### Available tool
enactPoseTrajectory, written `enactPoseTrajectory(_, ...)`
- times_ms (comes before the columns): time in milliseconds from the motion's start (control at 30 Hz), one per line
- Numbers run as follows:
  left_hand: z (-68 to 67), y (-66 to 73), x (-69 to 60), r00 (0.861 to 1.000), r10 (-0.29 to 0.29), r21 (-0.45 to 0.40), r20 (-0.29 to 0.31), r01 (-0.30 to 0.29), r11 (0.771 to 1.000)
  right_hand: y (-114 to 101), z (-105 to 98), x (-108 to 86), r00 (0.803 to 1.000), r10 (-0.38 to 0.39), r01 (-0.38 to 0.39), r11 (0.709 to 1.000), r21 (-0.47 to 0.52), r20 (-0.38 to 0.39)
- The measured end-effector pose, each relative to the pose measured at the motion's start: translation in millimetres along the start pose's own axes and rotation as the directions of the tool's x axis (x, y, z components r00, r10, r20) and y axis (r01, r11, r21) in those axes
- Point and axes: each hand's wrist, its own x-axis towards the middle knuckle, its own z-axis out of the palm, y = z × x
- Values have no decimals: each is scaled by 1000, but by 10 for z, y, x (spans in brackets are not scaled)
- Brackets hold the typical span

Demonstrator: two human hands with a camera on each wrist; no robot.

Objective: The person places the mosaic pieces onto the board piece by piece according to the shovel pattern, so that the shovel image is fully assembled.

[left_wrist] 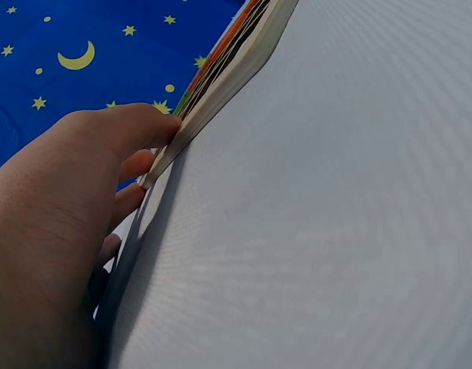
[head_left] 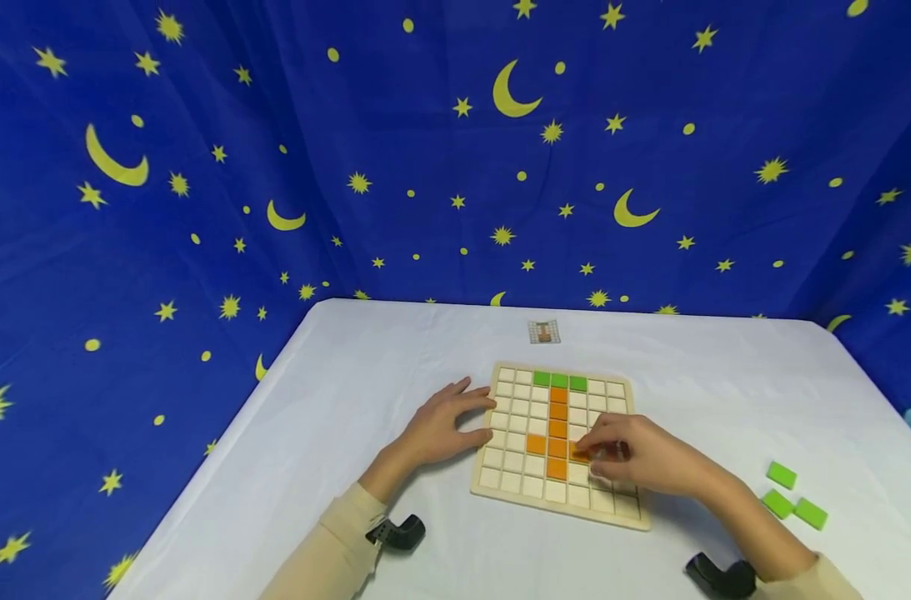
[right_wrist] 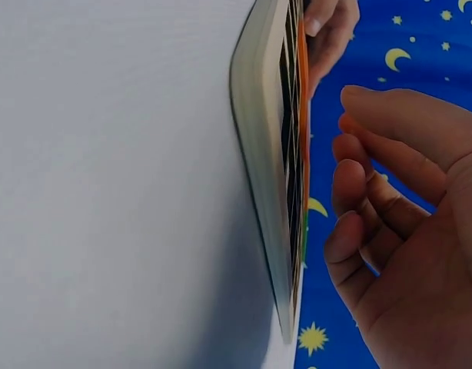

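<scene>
From the head view, the board (head_left: 526,503) lies on the white table (head_left: 380,367) between my hands. My left hand (head_left: 443,425) is spread and relaxed, fingertips and thumb touching the board's left edge without gripping it. My right hand (head_left: 643,454) is over the board's right side, fingers bent and thumb a little off the index finger, their tips at the right orange tile (head_left: 578,452); I cannot tell whether I am pinching it. Five more orange tiles (head_left: 557,428) run down one column, and another lies left of the fourth. Three green tiles (head_left: 559,381) sit side by side in the top row, over the column. Off to my right lie three loose green tiles (head_left: 782,475), near one another. Beyond the board is a small card (head_left: 543,332) printed with a grid and a brownish shape, too small for me to read further. The curtain (head_left: 425,108) bears yellow moons, stars and dots. From the left wrist, my thumb rests against the board's pale side, seen nearly edge-on. From the right wrist, my fingers curl loosely beside the edge-on board, orange and green showing along its face, part of my left hand beyond.
</scene>
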Motion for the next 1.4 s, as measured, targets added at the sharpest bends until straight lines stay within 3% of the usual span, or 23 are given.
enactPoseTrajectory(200, 20, -8, -29, 1000, -12, 8, -3, 12, 1000, 19, -28, -112, 999, 39, -39, 999, 25, 11)
enactPoseTrajectory(367, 35, -13, -39, 1000, -15, 9, -1, 15, 1000, 47, -54, -237, 999, 32, -32, 999, 2, -20)
enactPoseTrajectory(700, 29, -21, -57, 1000, -18, 4, 1, 18, 1000, 114, -145, -449, 991, 121, -122, 992, -30, -49)
enactPoseTrajectory(1067, 18, -35, -57, 1000, -13, 1, -9, 13, 1000, 197, -296, -699, 984, 137, -142, 989, -33, -113)
enactPoseTrajectory(1400, -2, -13, -21, 1000, -6, 2, -6, 6, 1000, 339, -414, -927, 961, 224, -234, 971, -45, -163)
